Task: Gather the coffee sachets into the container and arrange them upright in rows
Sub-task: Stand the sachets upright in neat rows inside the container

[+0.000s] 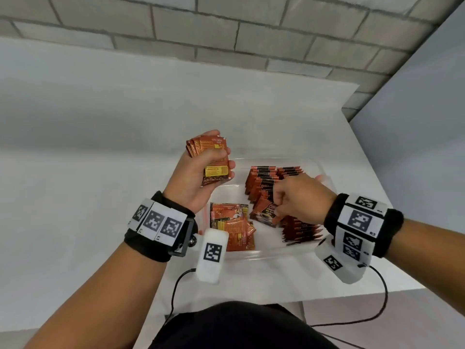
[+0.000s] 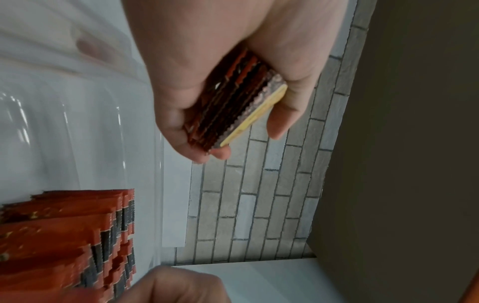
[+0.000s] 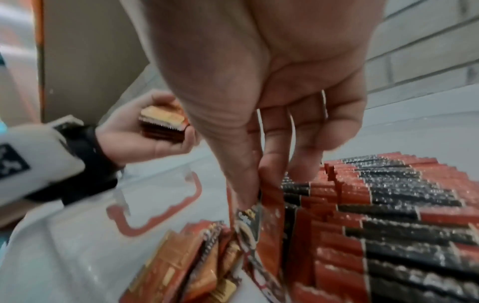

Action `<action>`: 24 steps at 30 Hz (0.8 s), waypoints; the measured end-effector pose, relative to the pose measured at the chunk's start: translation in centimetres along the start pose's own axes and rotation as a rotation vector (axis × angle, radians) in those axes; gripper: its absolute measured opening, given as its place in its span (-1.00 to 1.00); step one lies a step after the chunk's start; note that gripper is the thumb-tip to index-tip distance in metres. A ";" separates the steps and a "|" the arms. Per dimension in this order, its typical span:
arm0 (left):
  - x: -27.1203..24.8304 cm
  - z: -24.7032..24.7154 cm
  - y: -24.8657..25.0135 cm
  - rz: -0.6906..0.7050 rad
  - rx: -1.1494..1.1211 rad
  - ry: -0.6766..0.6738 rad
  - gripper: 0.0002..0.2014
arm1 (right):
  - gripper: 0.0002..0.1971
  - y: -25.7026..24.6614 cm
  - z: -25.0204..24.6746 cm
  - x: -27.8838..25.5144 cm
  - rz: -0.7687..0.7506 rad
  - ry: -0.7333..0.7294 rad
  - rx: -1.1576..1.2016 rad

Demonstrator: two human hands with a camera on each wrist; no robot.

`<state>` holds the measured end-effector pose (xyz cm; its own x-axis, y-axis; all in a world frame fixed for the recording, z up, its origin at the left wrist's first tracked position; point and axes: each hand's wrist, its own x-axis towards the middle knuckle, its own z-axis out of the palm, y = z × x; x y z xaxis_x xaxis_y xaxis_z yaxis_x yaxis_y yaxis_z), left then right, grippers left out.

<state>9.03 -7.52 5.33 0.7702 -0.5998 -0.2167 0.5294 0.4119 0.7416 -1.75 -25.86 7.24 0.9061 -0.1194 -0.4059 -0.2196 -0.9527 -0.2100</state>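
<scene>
A clear plastic container point(image 1: 254, 255) sits on the white table. Red-and-black coffee sachets stand upright in rows point(image 1: 266, 182) along its right side, also seen as rows point(image 3: 388, 215) and rows point(image 2: 64, 235). Several loose sachets point(image 1: 232, 227) lie flat in its near left part. My left hand point(image 1: 201, 170) hovers over the container's far left corner, gripping a stack of sachets point(image 1: 214, 159), the same stack point(image 2: 233, 106) showing end-on. My right hand point(image 1: 289, 197) is inside the container, thumb and fingers pinching one sachet point(image 1: 266, 214) against the rows, the sachet point(image 3: 250, 221) tilted.
The white table point(image 1: 100, 172) stretches left and back to a grey brick wall point(image 1: 226, 34). Its right edge point(image 1: 392, 205) lies close to the container. The container's red clip point(image 3: 160, 215) shows on its left wall. Black cables point(image 1: 176, 293) hang from both wrist cameras.
</scene>
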 end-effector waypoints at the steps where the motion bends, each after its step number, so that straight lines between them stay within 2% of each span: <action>1: -0.1 -0.1 0.0 0.000 0.000 0.005 -0.68 | -0.78 -0.3 0.0 0.4 0.004 -0.022 -0.065; 5: -0.5 -0.6 0.0 -0.004 -0.006 0.027 -0.69 | -0.73 -1.0 0.3 1.4 0.020 -0.120 -0.209; 10: -0.8 -0.8 0.3 0.005 0.006 0.044 -0.69 | -0.95 -1.4 0.4 1.9 0.000 -0.147 -0.309; 14: -0.9 -0.8 0.3 0.000 0.016 0.036 -0.70 | -0.86 -1.5 0.6 2.3 0.007 -0.177 -0.389; 18: -1.0 -0.8 0.2 -0.010 0.021 0.028 -0.70 | -0.93 -1.7 0.6 2.7 0.003 -0.177 -0.450; 24: -1.0 -0.8 0.1 -0.013 0.017 0.023 -0.70 | -0.79 -1.8 0.8 2.8 0.013 -0.205 -0.497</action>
<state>8.61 -6.31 5.13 0.7713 -0.5891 -0.2409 0.5335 0.3920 0.7494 0.85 -24.23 5.79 0.8044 -0.1220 -0.5814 0.0127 -0.9749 0.2222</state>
